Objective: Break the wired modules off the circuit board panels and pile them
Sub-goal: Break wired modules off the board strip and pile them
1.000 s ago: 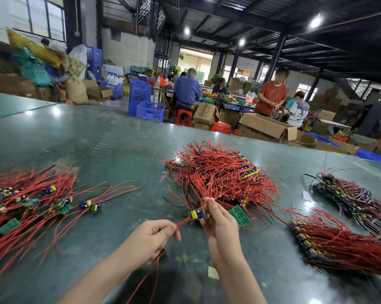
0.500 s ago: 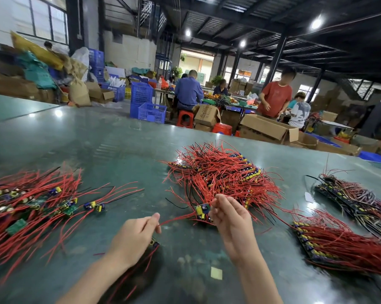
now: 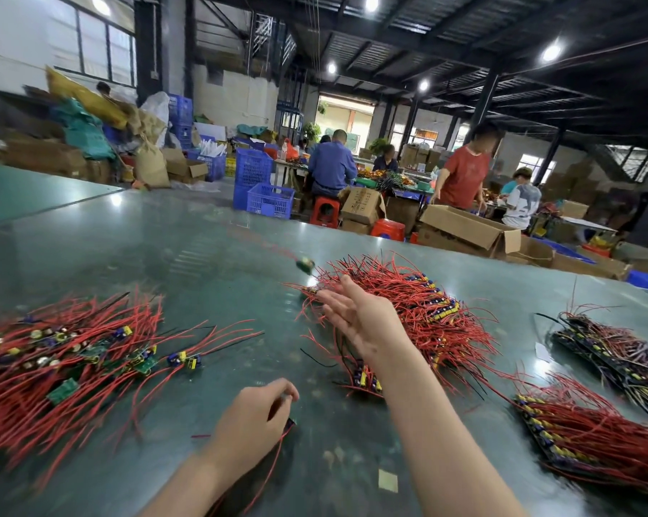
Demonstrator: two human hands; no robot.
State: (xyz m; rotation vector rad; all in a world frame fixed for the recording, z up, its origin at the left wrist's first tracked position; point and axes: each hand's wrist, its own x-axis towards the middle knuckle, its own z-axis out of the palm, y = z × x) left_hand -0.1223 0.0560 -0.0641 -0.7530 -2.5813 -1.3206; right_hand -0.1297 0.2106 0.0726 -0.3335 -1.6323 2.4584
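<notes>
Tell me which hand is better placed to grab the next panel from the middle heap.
Right, probably. The right hand hangs open directly over the middle heap, holding nothing. The left hand sits nearer the body, apart from the heap, fingers curled around red wires.

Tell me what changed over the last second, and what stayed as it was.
The right hand let go of the module it was pinching, opened, and swung up and away over the central wire bundle. A blurred small piece now shows beyond that hand. The left hand drew back toward the body, holding red wires. The left pile, the right-hand panels and the table stayed put.
</notes>
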